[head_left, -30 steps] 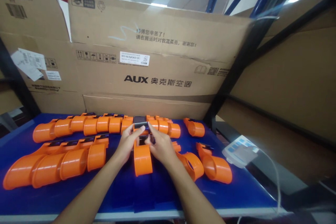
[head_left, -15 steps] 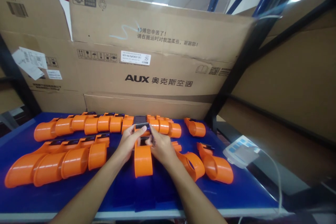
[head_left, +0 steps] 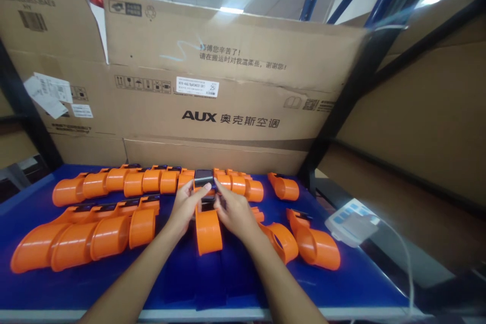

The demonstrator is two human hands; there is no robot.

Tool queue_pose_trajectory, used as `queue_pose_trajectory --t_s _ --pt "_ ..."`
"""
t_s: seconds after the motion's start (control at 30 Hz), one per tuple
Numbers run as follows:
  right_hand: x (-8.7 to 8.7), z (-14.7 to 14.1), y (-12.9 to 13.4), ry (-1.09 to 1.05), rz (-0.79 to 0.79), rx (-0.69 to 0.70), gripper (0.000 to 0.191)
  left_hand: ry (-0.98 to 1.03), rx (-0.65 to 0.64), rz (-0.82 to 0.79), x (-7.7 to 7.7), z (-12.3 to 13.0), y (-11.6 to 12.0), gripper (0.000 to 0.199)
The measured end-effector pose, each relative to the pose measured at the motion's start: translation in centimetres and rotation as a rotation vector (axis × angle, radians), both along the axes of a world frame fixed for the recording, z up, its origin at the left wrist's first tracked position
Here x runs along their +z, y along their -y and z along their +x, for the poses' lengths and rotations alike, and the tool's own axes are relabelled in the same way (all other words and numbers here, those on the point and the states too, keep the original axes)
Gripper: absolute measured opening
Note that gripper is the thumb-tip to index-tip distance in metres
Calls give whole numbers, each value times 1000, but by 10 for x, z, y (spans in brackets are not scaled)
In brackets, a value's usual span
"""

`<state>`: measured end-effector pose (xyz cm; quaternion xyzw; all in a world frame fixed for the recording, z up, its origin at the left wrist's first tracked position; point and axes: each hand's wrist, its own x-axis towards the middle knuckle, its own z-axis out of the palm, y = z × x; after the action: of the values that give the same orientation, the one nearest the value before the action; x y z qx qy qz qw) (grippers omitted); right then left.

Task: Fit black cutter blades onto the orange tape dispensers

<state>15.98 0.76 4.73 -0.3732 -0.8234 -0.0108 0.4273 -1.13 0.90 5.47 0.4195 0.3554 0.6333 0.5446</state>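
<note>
- Orange ring piece (head_left: 208, 233) sits mid-view, between both hands, above the near half of the blue surface (head_left: 182, 283); its round band faces me, below my fingers.
- Left hand (head_left: 186, 205) is grasping it from the left, thumb laid across the dark upper end (head_left: 204, 182).
- Right hand (head_left: 235, 210) grips from the opposite side, forefinger at that same end; I cannot make out the fingers tucked beneath.
- Four similar orange pieces (head_left: 110, 238) line up front left; a longer back row (head_left: 132, 182) runs behind the hands.
- To the right I count two more rings near the front (head_left: 319, 248) and one farther back (head_left: 286, 188).
- Pale plastic case (head_left: 351, 223) at the right edge, white cable (head_left: 409, 268) trailing down from it.
- Printed cardboard (head_left: 228, 147) stands upright behind everything.
</note>
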Motion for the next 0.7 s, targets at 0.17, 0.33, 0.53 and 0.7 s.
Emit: queue_pose_trajectory --t_s 0.17,0.33,0.53,0.7 --pt "6 0 2 -89 -41 -14 50 1 -8 0 -5 1 -1 48" --pt "7 -1 4 -158 -47 -58 45 -41 -21 32 -3 1 1 47" --pt "5 -3 7 -200 -69 -44 41 -113 -25 48 -4 1 3 42" --pt "6 -3 9 -186 -54 -10 38 -143 -26 65 -5 1 4 39"
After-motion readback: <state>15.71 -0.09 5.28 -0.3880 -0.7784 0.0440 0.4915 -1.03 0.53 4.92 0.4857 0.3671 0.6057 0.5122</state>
